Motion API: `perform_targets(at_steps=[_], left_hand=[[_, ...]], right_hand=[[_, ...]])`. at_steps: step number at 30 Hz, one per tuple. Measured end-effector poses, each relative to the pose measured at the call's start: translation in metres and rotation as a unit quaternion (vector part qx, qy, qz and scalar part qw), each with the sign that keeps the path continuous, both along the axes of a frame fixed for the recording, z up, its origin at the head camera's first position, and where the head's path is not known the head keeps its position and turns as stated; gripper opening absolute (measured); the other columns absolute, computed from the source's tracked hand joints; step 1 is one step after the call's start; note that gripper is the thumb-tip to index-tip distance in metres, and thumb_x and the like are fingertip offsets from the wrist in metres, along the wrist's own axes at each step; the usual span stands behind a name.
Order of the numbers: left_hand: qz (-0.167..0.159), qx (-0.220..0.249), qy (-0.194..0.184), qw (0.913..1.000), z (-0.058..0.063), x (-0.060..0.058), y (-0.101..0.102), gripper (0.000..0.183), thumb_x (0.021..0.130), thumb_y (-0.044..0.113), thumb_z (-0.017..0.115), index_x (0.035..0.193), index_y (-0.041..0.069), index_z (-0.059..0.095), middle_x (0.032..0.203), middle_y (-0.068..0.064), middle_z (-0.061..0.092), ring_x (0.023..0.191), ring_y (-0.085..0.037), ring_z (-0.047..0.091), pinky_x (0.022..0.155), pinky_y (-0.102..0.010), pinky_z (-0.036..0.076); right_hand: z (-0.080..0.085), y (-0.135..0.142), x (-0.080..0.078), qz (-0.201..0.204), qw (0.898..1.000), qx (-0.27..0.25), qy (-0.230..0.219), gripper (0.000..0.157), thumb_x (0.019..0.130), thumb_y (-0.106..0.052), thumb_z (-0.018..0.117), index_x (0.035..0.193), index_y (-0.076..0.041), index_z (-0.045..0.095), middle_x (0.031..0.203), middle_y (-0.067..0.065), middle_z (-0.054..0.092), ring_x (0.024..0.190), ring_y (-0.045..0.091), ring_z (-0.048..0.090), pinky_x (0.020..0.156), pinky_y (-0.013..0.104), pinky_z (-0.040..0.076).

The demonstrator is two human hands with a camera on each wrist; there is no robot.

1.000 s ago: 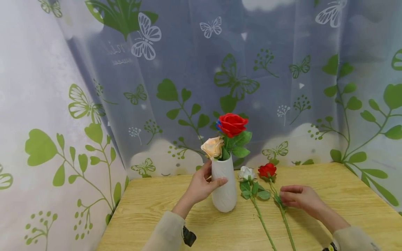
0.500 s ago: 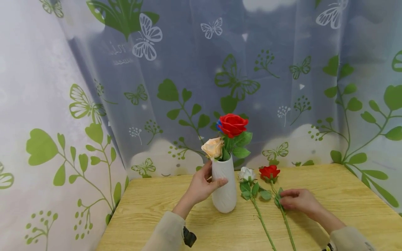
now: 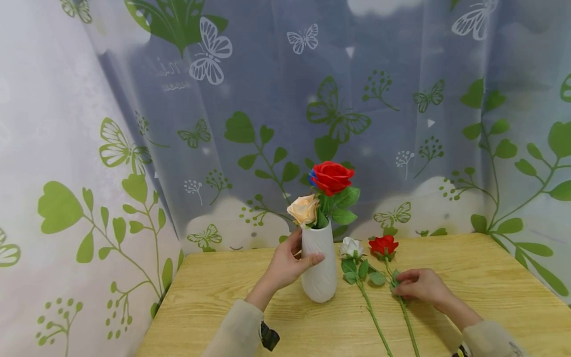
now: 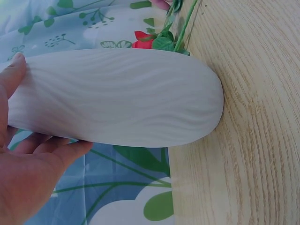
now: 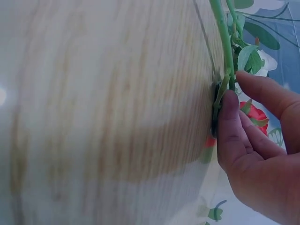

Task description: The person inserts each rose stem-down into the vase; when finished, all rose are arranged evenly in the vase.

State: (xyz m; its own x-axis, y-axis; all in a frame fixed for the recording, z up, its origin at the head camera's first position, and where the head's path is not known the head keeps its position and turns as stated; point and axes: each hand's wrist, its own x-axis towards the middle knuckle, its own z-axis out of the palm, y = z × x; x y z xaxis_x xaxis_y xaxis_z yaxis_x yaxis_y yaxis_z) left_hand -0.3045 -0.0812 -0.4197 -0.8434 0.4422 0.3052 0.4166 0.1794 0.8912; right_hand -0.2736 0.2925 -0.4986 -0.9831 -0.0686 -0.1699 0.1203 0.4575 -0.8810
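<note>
My left hand (image 3: 287,263) grips the white vase (image 3: 320,272) around its upper part, thumb across the front. The vase stands upright and holds a large red rose (image 3: 332,177), a cream rose (image 3: 303,209) and a blue flower (image 3: 312,177) mostly hidden behind. Its wavy ribbed surface fills the left wrist view. To the right, my right hand (image 3: 426,287) pinches the leafy stem of a smaller red rose (image 3: 382,245) lying on the table. Thumb and fingers (image 5: 232,124) meet at that green stem (image 5: 225,37) in the right wrist view. Between vase and red rose lies a white rose (image 3: 351,247).
The wooden table (image 3: 200,307) carries the vase and the loose roses. A patterned curtain (image 3: 263,64) with green leaves and butterflies hangs behind the table and along both sides.
My right hand shifted slightly down and left on the stem, and the lying red rose slid a little toward me. My left hand and the vase stayed in place.
</note>
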Motion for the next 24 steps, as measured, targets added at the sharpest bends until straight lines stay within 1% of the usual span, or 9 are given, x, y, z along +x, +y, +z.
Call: perform_targets(at_steps=[9,15,17,21,24], left_hand=[[-0.004,-0.002,0.004,1.0000,0.0013,0.0002,0.0011,0.075,0.097,0.031,0.079,0.161,0.017,0.042,0.145,-0.012,0.063,0.134,-0.029,0.063,0.110,-0.047,0.055],[-0.004,0.001,0.003,1.0000,0.0015,0.0008,0.0004,0.079,0.097,0.032,0.079,0.163,0.016,0.039,0.146,-0.013,0.061,0.135,-0.030,0.062,0.110,-0.047,0.055],[-0.006,0.001,0.002,1.0000,0.0016,0.0012,0.0004,0.079,0.098,0.032,0.079,0.163,0.015,0.038,0.147,-0.014,0.061,0.136,-0.031,0.062,0.110,-0.047,0.055],[-0.008,0.003,-0.001,1.0000,0.0007,0.0013,0.0000,0.079,0.098,0.030,0.078,0.164,0.014,0.037,0.147,-0.015,0.061,0.136,-0.032,0.061,0.110,-0.048,0.055],[-0.005,0.001,0.000,1.0000,-0.0002,0.0006,-0.0004,0.079,0.098,0.030,0.078,0.164,0.014,0.037,0.147,-0.015,0.061,0.136,-0.032,0.061,0.109,-0.047,0.055]], right_hand=[[0.0005,-0.0051,-0.0011,-0.019,0.999,0.026,-0.004,0.044,0.086,-0.009,0.085,0.121,0.013,0.069,0.094,0.008,0.071,0.080,0.015,0.070,0.070,0.033,0.064],[-0.0006,-0.0069,-0.0006,-0.029,0.999,0.039,0.017,0.045,0.082,-0.006,0.078,0.120,0.016,0.067,0.089,0.005,0.068,0.073,0.014,0.068,0.067,0.031,0.062],[-0.0011,-0.0071,0.0006,-0.033,0.999,0.037,0.018,0.046,0.082,-0.006,0.075,0.121,0.017,0.067,0.088,0.005,0.067,0.072,0.014,0.068,0.066,0.030,0.062],[0.0005,-0.0063,0.0023,-0.032,0.998,0.037,0.024,0.044,0.086,-0.004,0.071,0.124,0.018,0.066,0.099,0.016,0.071,0.075,0.017,0.068,0.066,0.032,0.061],[0.0026,-0.0053,0.0038,-0.030,0.998,0.037,0.033,0.044,0.088,-0.003,0.069,0.126,0.019,0.064,0.106,0.020,0.073,0.077,0.017,0.067,0.066,0.032,0.060]])
